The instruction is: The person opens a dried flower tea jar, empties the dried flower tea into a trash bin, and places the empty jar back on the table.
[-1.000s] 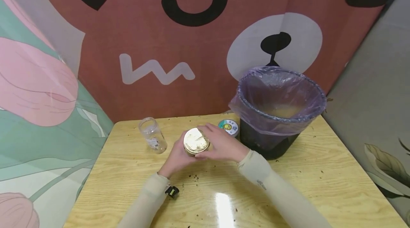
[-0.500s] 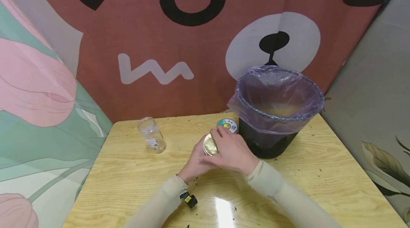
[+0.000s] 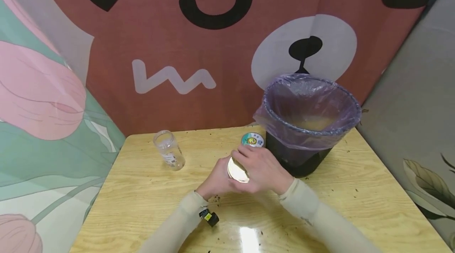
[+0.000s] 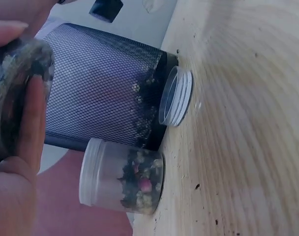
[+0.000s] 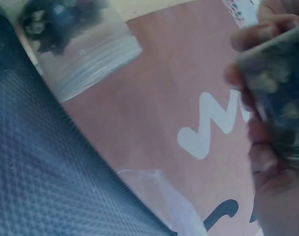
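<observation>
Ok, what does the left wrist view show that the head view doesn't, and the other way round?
Left wrist only: a ridged cap on the table near the bin, and the pink and pale bits inside the standing jar.

Head only: the clear jar at left, the gold top of the held jar, and the mouth of the purple bag.

Both: table, bin, held jar, left hand, right hand.

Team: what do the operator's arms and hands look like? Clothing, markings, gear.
Left hand and right hand: no gloves. Cream long sleeves, wrist-length; right one bears a small grey mark, illegible. Left wrist: black device, yellow patch.
</observation>
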